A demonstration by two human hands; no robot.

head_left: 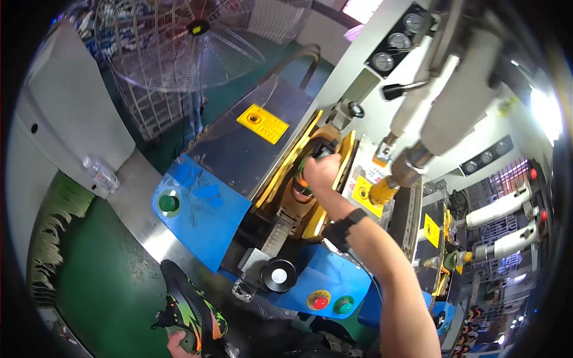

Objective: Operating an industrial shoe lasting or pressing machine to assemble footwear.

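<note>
At the lower left, my left hand [181,346] is closed round the heel end of a black sneaker [186,301] with green and orange patterning. Its toe points up and away from me. My right hand [323,172], a dark band on its wrist, reaches into the sole press [276,174] between two yellow-edged side pads. There it grips the top of a second sneaker [301,182], dark with orange and green parts, lying in the press's bed. The fingertips and much of this shoe are hidden by the hand.
Right of my forearm hangs a thick press arm with a yellow tip [384,192]. A black adjusting knob [279,275] sits in front of the bed, beside red [320,302] and green [344,305] buttons. A caged fan [185,42] stands far left; similar machines line the right.
</note>
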